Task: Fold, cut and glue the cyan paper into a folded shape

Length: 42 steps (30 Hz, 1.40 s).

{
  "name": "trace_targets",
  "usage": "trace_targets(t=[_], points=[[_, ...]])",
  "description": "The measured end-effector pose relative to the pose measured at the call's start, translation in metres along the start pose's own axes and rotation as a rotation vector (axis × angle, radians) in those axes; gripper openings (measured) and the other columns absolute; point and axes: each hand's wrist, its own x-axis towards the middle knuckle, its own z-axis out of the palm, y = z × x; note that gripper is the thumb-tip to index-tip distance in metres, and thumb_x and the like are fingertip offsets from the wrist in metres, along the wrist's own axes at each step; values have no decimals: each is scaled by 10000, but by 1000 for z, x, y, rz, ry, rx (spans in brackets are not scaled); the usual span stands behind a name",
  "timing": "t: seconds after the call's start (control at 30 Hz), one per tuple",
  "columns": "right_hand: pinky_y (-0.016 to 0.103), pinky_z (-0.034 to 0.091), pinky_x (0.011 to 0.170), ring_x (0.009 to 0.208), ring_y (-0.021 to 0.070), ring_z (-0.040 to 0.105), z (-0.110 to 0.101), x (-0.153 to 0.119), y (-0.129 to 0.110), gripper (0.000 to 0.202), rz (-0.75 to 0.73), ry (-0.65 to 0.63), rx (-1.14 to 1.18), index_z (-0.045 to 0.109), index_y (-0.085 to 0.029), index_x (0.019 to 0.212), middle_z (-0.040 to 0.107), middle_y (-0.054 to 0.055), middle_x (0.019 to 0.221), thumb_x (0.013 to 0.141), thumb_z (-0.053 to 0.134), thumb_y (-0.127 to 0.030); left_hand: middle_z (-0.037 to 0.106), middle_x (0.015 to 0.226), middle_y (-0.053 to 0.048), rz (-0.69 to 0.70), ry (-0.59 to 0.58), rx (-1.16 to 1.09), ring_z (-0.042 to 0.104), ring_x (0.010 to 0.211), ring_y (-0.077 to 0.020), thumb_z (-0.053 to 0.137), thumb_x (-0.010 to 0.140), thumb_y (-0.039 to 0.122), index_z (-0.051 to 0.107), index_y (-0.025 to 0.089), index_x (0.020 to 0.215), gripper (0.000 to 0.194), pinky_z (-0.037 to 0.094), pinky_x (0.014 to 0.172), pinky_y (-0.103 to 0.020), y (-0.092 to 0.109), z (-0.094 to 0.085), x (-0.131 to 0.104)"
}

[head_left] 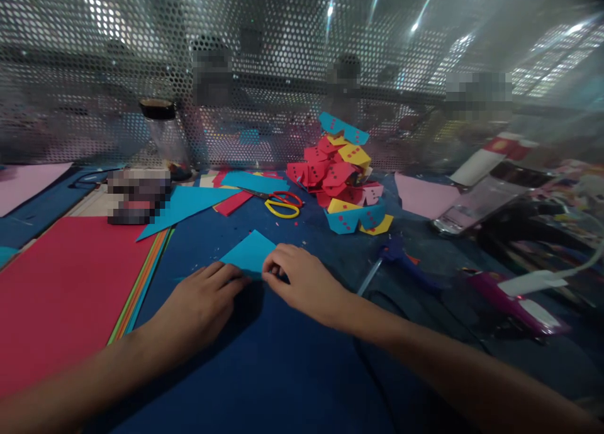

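On the dark blue tabletop [268,371], coloured paper sheets [70,277] are stacked. By the right hand [297,277], a blue paper piece [250,248] is pinched at its near edge; the left hand's grip, seen poorly, cannot be told. Beyond, scissors [282,212] are laid.

My blue paper [250,248] looks smooth and matt, the scissor handles [282,216] plastic, the perforated screen [278,63] shiny metal.

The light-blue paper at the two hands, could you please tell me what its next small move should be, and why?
Probably the right hand should press along the near edge of the light-blue paper while the left hand steadies it: both hands' fingers are at that edge, toward opposite ends.
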Motion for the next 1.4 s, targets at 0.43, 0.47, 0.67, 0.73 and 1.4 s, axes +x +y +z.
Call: trace_targets(t=[0.43,0.47,0.67,0.73,1.4], points=[[326,395,798,864,179,555,21,3,11,55,-21,34,1,640,-193,875,637,15,889,887,643,-140,699,957,-26,-276,-36,-278,656,940,-211,554,895,108,702,226,928,193,504,806,-321,-2,-8,28],[328,394,800,867,180,554,21,3,11,56,-22,34,1,637,-195,876,638,16,895,889,639,-140,703,942,-21,-300,-46,-299,659,919,-204,555,879,105,700,227,903,191,495,787,-308,-2,-9,31],[337,400,822,884,185,556,22,2,12,62,-27,30,11,627,-200,881,634,16,892,892,632,-139,729,887,-16,-473,-145,-356,655,789,-185,551,840,155,695,220,827,158,435,660,-280,-2,-15,42],[336,402,825,882,184,555,22,2,13,65,-31,32,17,625,-201,880,632,17,885,892,630,-137,731,872,-19,-475,-162,-356,654,776,-185,552,833,168,701,218,824,157,431,662,-282,-3,-16,43],[323,367,796,846,167,538,22,2,13,86,-46,52,19,607,-197,836,624,8,877,897,616,-138,732,831,-10,-605,-200,-382,669,764,-199,536,843,298,703,232,814,182,435,661,-291,-19,-27,22]])
